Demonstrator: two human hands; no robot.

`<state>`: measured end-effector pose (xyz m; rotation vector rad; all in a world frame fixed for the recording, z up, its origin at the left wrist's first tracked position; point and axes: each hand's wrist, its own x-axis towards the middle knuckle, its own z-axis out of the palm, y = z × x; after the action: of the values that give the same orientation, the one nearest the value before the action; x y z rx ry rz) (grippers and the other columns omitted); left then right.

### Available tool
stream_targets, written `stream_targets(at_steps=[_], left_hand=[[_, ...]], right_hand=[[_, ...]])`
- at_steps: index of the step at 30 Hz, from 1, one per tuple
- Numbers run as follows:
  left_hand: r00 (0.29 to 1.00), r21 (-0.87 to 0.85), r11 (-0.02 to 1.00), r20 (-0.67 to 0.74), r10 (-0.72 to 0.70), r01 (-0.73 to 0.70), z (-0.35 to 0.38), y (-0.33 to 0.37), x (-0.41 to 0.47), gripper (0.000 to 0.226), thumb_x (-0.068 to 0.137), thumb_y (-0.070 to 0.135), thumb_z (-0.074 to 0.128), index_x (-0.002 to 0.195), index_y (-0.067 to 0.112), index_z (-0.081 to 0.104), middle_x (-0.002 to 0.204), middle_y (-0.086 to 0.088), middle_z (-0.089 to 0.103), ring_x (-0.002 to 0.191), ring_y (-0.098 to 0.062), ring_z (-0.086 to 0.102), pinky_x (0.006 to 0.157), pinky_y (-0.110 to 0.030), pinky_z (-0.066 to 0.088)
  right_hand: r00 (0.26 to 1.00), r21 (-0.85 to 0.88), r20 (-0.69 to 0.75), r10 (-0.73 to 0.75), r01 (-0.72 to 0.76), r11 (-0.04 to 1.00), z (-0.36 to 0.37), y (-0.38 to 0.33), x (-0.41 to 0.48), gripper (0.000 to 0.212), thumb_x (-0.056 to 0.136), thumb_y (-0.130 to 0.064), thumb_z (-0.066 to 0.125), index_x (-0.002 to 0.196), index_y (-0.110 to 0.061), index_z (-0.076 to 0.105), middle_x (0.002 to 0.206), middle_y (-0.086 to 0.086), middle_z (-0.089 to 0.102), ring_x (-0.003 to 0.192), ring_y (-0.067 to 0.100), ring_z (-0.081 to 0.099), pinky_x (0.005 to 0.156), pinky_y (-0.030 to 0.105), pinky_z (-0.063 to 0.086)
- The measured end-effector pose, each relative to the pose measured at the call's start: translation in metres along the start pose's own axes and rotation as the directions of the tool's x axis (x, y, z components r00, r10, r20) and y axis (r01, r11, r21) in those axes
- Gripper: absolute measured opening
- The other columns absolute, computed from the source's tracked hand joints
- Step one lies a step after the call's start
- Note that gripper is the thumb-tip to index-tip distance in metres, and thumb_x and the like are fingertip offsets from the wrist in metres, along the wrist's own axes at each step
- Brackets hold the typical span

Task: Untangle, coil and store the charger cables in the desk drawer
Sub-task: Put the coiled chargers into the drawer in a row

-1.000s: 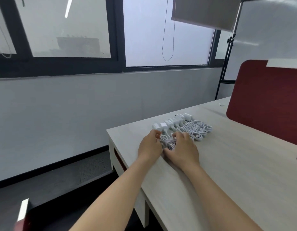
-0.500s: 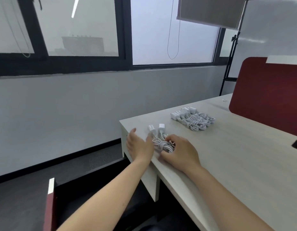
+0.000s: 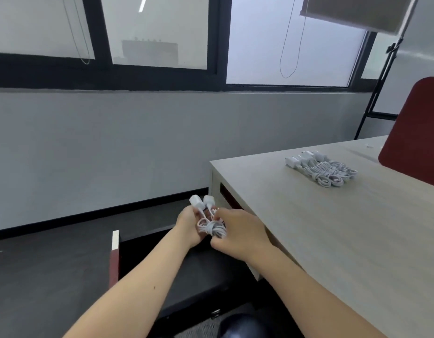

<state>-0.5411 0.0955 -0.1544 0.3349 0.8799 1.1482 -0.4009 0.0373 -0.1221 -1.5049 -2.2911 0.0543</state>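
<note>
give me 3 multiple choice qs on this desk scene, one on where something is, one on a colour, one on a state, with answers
1. Where does the pile of chargers lie?
A on the floor
B on the desk
C on the window ledge

2. What colour is the cable bundle held between the left hand and right hand?
A black
B white
C red

3. The desk drawer is:
A shut
B lying on the desk
C pulled open

Answers
1 B: the pile sits on the desk top, near the red divider.
2 B: the cords and both plugs are white.
3 C: its dark inside shows below the hands, and its red front stands away from the desk.
</note>
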Motion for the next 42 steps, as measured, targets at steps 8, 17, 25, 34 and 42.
stream_targets(at_steps=[8, 17, 25, 34, 42], left_hand=[[0.973, -0.001, 0.99, -0.189, -0.136, 0.138, -0.063, -0.051, 0.074, 0.034, 0.1, 0.009, 0.029, 0.103, -0.002, 0.062, 0.094, -0.013, 0.068, 0.082, -0.027, 0.063, 0.071, -0.039, 0.05], [0.958, 0.083, 0.978, -0.234, -0.166, 0.19, -0.085, -0.1, 0.139, 0.023, 0.097, 0.003, 0.044, 0.084, 0.005, 0.063, 0.073, -0.009, 0.063, 0.062, -0.022, 0.061, 0.06, -0.031, 0.05], [0.941, 0.763, 0.639, -0.279, 0.194, 0.094, -0.108, -0.104, 0.14, 0.02, 0.094, 0.012, 0.047, 0.1, 0.022, 0.064, 0.112, -0.014, 0.063, 0.09, -0.029, 0.062, 0.075, -0.031, 0.048], [0.956, 0.647, 0.762, -0.237, 0.174, 0.022, -0.106, -0.099, 0.13, 0.045, 0.097, -0.001, 0.038, 0.141, 0.007, 0.043, 0.115, -0.005, 0.067, 0.08, -0.013, 0.06, 0.084, -0.033, 0.052], [0.96, 0.632, 0.775, -0.21, 0.183, -0.01, -0.1, -0.094, 0.123, 0.042, 0.097, 0.0, 0.039, 0.137, 0.008, 0.05, 0.106, 0.0, 0.063, 0.084, -0.011, 0.06, 0.073, -0.023, 0.049]], right_hand=[[0.958, 0.084, 0.24, 0.155, -0.18, 0.98, 0.089, 0.025, -0.004, 0.021, 0.077, -0.026, 0.06, 0.097, -0.025, 0.055, 0.097, -0.006, 0.057, 0.088, 0.017, 0.054, 0.063, 0.03, 0.038], [0.896, 0.037, 0.337, 0.288, -0.318, 0.947, 0.164, 0.054, -0.004, 0.029, 0.086, -0.012, 0.053, 0.115, -0.017, 0.052, 0.114, 0.003, 0.048, 0.095, 0.023, 0.055, 0.072, 0.029, 0.038], [0.82, 0.092, 0.422, 0.388, -0.464, 0.881, 0.183, 0.067, 0.0, 0.024, 0.083, -0.012, 0.059, 0.106, -0.018, 0.062, 0.11, 0.001, 0.049, 0.084, 0.018, 0.053, 0.07, 0.025, 0.04], [0.903, 0.206, 0.268, 0.336, -0.394, 0.896, 0.176, 0.061, -0.008, 0.018, 0.079, -0.013, 0.06, 0.09, -0.02, 0.071, 0.098, -0.011, 0.056, 0.085, 0.009, 0.056, 0.063, 0.009, 0.039], [0.853, 0.105, 0.424, 0.304, -0.379, 0.919, 0.166, 0.057, -0.004, 0.033, 0.086, -0.027, 0.051, 0.112, -0.03, 0.072, 0.108, -0.009, 0.071, 0.1, 0.014, 0.064, 0.081, 0.029, 0.053]])
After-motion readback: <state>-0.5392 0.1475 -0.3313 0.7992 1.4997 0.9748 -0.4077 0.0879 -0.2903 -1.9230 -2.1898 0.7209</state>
